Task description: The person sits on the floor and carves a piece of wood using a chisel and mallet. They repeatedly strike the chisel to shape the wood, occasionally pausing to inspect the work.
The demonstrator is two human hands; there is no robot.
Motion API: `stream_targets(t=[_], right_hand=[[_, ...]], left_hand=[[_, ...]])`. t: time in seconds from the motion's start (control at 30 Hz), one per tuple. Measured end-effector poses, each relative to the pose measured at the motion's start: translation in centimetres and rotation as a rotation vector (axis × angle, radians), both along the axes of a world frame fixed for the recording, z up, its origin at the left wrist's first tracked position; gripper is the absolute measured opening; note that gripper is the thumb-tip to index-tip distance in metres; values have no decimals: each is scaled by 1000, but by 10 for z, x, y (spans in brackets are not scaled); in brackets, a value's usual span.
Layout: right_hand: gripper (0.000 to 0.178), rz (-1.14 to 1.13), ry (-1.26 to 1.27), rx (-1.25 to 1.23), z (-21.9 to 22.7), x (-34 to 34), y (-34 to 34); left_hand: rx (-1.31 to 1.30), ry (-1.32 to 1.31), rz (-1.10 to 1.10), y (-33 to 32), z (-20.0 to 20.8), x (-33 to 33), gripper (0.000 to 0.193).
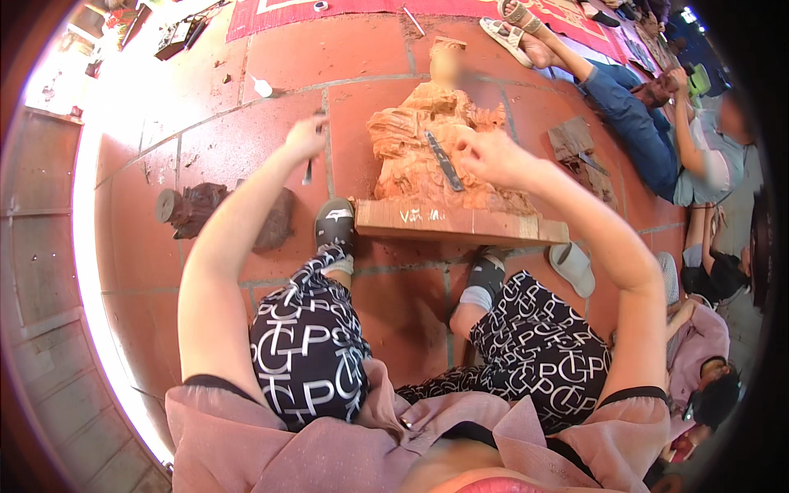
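A reddish-brown wooden statue (403, 148), carved in deep folds, stands on a thick wooden base (444, 220) on the floor before me. Across its front lies a dark, narrow carving tool (444, 162), tilted, its top end toward the upper left. My right hand (495, 156) hovers at the statue's right side beside this tool, its fingers loosely bent and apart, with nothing visible in them. Left of the statue, my left hand (306, 138) is closed around a slim dark chisel-like tool (308, 172), whose flat end shows below the hand.
Dark carved wood pieces (197, 209) lie at left. A white bottle (262, 87) is farther back. Wood blocks (579, 148) and a grey slipper (573, 269) lie at right. Other people sit along the right, one in blue trousers (629, 111). A red mat (353, 12) spans the far side.
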State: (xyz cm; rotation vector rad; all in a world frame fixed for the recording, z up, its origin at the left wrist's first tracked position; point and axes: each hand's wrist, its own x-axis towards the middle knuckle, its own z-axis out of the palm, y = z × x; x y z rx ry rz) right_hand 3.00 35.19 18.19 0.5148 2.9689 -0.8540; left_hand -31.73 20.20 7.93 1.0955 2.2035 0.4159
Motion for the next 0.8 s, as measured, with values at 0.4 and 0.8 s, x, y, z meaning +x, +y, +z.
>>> stream_targets(t=[0.4,0.8], right_hand=[[35,-63,-284,35,-64,-66,0],[38,-242,-63,-1007,-56,-60,13]], left_hand=[[-235,287,-4,-84,-74,23,70],[-52,492,12,-94,-68,44,47]])
